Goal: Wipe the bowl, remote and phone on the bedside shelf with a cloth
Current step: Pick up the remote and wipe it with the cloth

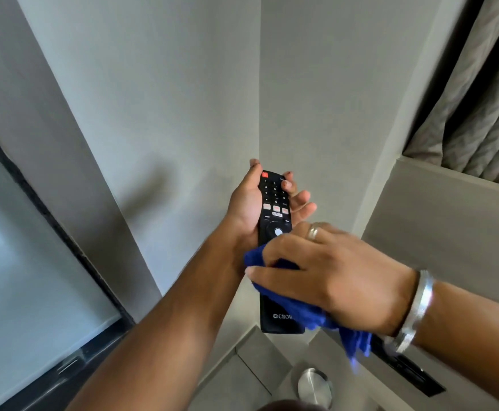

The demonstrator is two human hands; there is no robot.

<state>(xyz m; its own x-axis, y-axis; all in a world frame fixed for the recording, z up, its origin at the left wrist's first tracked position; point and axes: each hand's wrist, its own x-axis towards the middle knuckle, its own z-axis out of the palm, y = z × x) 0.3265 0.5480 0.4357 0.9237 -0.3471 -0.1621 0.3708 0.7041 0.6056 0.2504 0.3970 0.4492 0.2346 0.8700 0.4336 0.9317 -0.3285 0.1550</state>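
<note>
My left hand (246,207) holds a black remote (275,203) upright in front of the wall corner, buttons facing me, fingers wrapped around its upper half. My right hand (331,274) presses a blue cloth (310,315) against the remote's lower middle; the cloth hangs down past my wrist and hides part of the remote. A silver metal bowl (315,387) lies on the grey shelf (257,351) below. A dark flat object (414,375), possibly the phone, lies at the shelf's right, partly hidden by my right wrist.
Grey walls meet in a corner behind my hands. A dark-framed glass panel (34,292) runs along the left. A grey ledge (450,209) with curtains (479,114) above it stands at the right.
</note>
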